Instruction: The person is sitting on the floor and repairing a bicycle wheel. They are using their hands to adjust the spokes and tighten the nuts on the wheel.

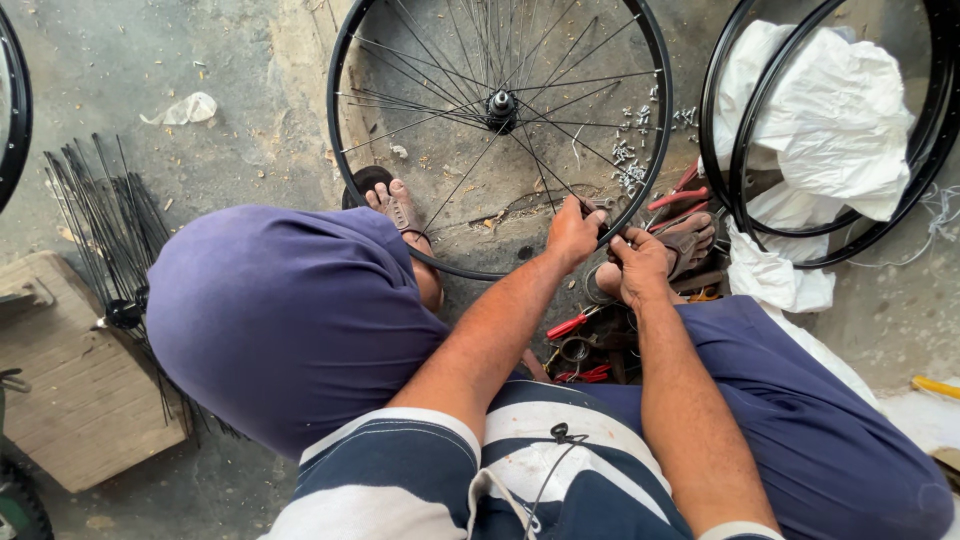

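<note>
Head view is showing the left hand [572, 232] and right hand [640, 266] pinching together at the lower rim of a black, thin-spoked metal bicycle wheel [497, 104] lying flat on rough concrete; crumpled white plastic wrapping [835, 120] is sitting right.

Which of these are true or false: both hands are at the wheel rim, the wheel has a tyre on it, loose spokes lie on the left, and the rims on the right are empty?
1. Both the left hand and right hand meet at the rim of the spoked wheel. True.
2. The wheel has a tyre on it. False: the rim is bare.
3. A bundle of loose spokes lies on the left. True.
4. The black rims on the right are empty. False: white sheeting lies within them.
</note>
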